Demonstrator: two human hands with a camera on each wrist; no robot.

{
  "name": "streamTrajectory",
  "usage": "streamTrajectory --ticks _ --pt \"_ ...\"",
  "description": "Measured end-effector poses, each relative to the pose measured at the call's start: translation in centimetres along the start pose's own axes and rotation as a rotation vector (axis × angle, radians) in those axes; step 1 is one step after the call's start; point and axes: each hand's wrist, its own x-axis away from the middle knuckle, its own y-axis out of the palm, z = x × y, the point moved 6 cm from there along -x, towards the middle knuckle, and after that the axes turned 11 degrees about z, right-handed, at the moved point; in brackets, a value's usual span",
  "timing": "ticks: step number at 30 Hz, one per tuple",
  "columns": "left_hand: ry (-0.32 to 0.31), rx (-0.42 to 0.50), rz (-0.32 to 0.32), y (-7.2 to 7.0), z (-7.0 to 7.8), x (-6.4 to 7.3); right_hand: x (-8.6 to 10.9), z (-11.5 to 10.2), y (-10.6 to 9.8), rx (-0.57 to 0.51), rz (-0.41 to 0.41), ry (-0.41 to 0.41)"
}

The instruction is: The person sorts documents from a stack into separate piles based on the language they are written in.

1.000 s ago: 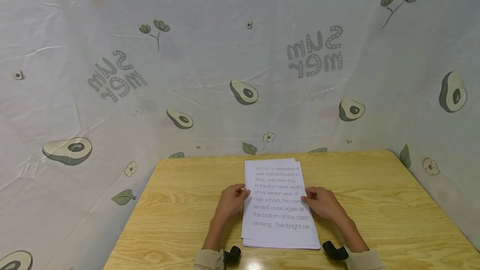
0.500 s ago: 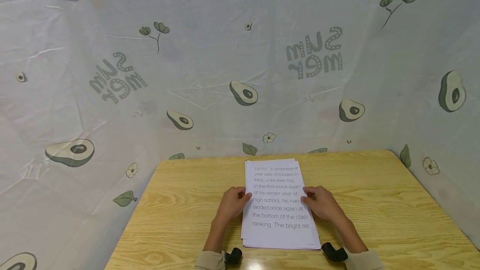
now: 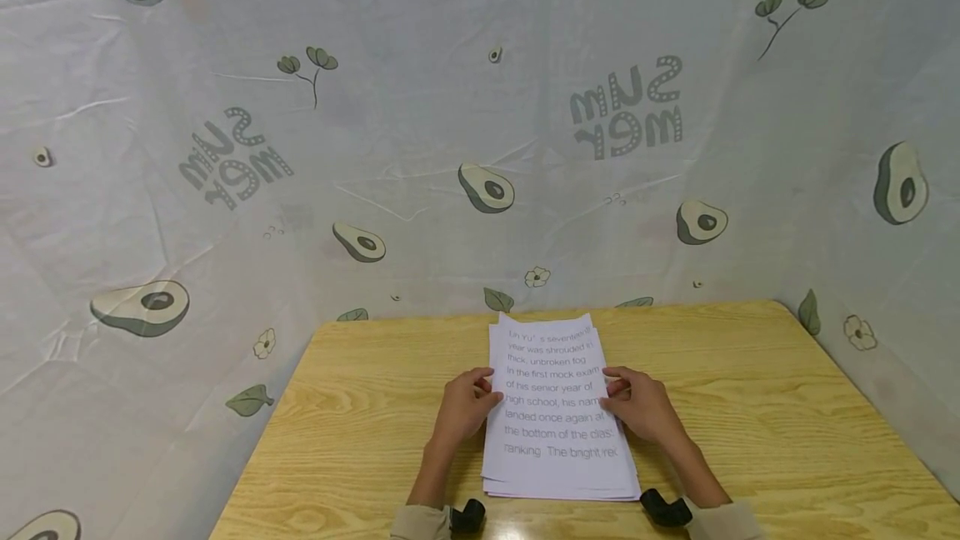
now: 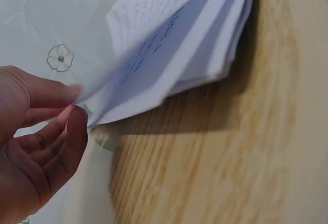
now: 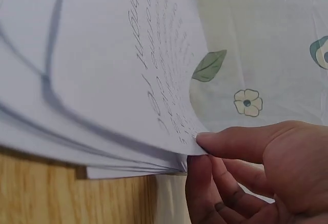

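A loose stack of white printed sheets point(image 3: 551, 473) lies in front of me, its edges not quite lined up. At its left edge my left hand point(image 3: 462, 408) pinches sheets of paper point(image 4: 141, 80) between thumb and fingers; the left wrist view shows these sheets fanned apart, with gaps between them. My right hand point(image 3: 647, 407) holds the opposite edge, thumb on the printed face and fingers underneath. In the right wrist view the top sheet point(image 5: 97, 55) bows upward, and layered sheets show below it. The top sheet's far corners curl up in the head view.
The wooden table point(image 3: 360, 407) extends to both sides of the paper. A pale cloth point(image 3: 420, 107) printed with avocados and leaves hangs behind and beside it. A black device point(image 3: 468, 515) is on the left wrist, and another black device point(image 3: 665, 508) on the right.
The top sheet's far corners have risen and its surface has bowed, where it lay flat before. My right hand has shifted slightly left; both hands stay at the paper's side edges.
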Motion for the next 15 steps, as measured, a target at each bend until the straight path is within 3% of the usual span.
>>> streamTrajectory --ticks 9,12,15 --pt "-0.007 0.057 0.024 0.1 0.1 0.1 -0.1 -0.2 -0.6 0.017 0.090 -0.009" --pt "-0.026 0.145 0.034 -0.2 0.3 0.0 -0.3 -0.3 -0.9 -0.031 0.096 0.005" --pt "-0.051 0.221 0.040 -0.5 0.2 -0.2 -0.5 0.1 -1.0 -0.144 0.058 0.072"
